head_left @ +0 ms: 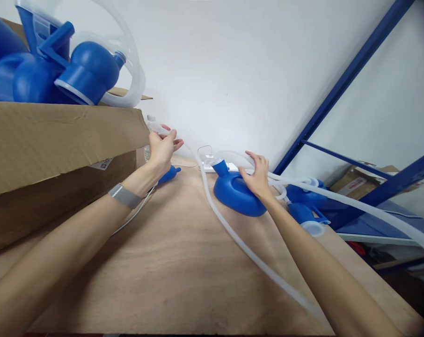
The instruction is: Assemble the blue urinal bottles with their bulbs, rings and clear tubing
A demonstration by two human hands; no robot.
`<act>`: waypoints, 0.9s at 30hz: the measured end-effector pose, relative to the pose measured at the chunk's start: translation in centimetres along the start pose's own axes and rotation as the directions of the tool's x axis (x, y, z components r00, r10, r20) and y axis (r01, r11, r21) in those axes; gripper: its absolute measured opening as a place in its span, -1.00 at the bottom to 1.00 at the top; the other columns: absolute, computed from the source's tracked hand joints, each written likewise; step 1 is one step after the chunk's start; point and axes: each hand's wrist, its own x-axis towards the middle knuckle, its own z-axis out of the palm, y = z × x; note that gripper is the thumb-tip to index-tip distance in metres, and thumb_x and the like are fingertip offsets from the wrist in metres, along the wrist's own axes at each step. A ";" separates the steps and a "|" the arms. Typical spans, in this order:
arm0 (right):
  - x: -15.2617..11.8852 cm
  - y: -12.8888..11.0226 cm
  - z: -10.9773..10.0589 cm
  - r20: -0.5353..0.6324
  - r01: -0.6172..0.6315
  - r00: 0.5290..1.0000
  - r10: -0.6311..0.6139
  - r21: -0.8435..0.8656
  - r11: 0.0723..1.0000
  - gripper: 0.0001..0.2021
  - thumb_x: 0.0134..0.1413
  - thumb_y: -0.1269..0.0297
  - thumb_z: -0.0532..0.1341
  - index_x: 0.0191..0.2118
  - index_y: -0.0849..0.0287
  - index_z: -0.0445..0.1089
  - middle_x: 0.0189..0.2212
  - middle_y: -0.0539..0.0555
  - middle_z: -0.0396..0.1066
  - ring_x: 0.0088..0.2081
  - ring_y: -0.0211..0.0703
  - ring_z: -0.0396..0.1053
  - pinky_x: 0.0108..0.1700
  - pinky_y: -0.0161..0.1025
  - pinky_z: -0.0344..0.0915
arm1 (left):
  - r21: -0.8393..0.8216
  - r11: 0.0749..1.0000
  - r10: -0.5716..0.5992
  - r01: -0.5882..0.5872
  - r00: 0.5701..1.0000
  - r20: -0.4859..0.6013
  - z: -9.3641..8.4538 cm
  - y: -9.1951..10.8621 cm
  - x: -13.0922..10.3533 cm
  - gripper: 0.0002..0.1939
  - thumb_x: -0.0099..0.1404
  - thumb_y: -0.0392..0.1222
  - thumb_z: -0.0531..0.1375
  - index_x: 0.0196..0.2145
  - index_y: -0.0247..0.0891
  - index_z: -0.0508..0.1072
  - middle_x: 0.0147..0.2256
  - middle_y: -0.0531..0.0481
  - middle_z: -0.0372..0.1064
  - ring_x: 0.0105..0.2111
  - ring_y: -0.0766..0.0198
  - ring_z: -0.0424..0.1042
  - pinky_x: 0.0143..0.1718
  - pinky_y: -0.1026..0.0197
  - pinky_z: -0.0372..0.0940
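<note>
My left hand, with a metal band on its wrist, holds the end part of a translucent tube above the far left of the table. From there the tube curves down and runs across the wood to the lower right. My right hand has its fingers apart at the handle side of a blue bottle that lies on the table, its neck pointing up and left. Whether the fingertips touch the bottle or the tubing behind it I cannot tell.
A cardboard box with several blue bottles and a looped tube stands at the left. More blue bottles with coiled tubing lie at the right, beside a blue metal rack. A power strip is near the wall.
</note>
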 end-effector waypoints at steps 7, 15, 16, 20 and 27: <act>0.7 -2.4 -0.7 -0.106 0.138 0.980 -0.166 -0.233 0.963 -0.22 0.18 0.08 0.11 0.49 0.15 0.03 0.28 0.23 0.07 0.28 -0.01 0.07 0.39 0.13 0.09 | 0.233 0.939 0.211 -0.252 0.960 0.186 -0.9 -1.2 0.1 -0.76 0.09 -0.34 0.22 -0.27 -0.24 0.29 -0.36 0.06 0.26 -0.34 0.37 0.40 -0.19 0.23 0.47; -6.7 -14.3 -4.2 0.448 0.359 0.853 -0.270 -0.126 0.925 -0.44 0.30 0.02 0.12 0.34 0.06 0.31 0.22 0.18 0.25 0.20 -0.05 0.26 0.26 0.00 0.32 | 0.567 0.538 0.267 -0.624 0.764 0.588 -4.1 0.0 -3.6 -0.81 0.23 -0.17 0.22 -0.20 -0.25 0.42 -0.32 0.00 0.34 -0.31 0.30 0.35 -0.33 0.27 0.28; -7.3 -15.0 -4.3 0.517 0.296 0.830 -0.211 -0.087 0.951 -0.42 0.32 -0.03 0.10 0.37 0.05 0.28 0.21 0.16 0.26 0.18 -0.07 0.28 0.26 0.01 0.33 | 0.556 0.479 0.259 -0.679 0.715 0.650 -4.5 0.3 -4.2 -0.80 0.25 -0.14 0.22 -0.18 -0.25 0.43 -0.32 0.00 0.34 -0.31 0.29 0.36 -0.31 0.27 0.28; -7.1 -15.5 -3.2 0.631 0.123 0.771 -0.084 -0.017 0.992 -0.33 0.35 0.06 0.05 0.51 0.03 0.01 0.35 0.14 0.11 0.36 -0.02 0.17 0.40 0.12 0.23 | 0.521 0.139 0.178 -0.842 0.539 0.823 -5.8 1.3 -7.0 -0.73 0.41 0.01 0.15 -0.09 -0.22 0.43 -0.21 -0.01 0.38 -0.38 0.30 0.35 -0.41 0.26 0.17; -3.8 -12.2 3.6 0.605 -0.028 0.790 -0.103 0.204 0.979 -0.09 0.28 0.14 0.16 0.58 0.21 -0.32 0.49 0.13 -0.36 0.56 -0.06 -0.31 0.63 0.01 -0.23 | 0.349 -0.047 0.301 -0.936 0.319 0.899 -7.2 3.2 -11.3 -0.85 0.46 -0.14 0.10 -0.20 -0.26 0.36 -0.35 0.02 0.48 -0.51 0.32 0.37 -0.56 0.27 0.09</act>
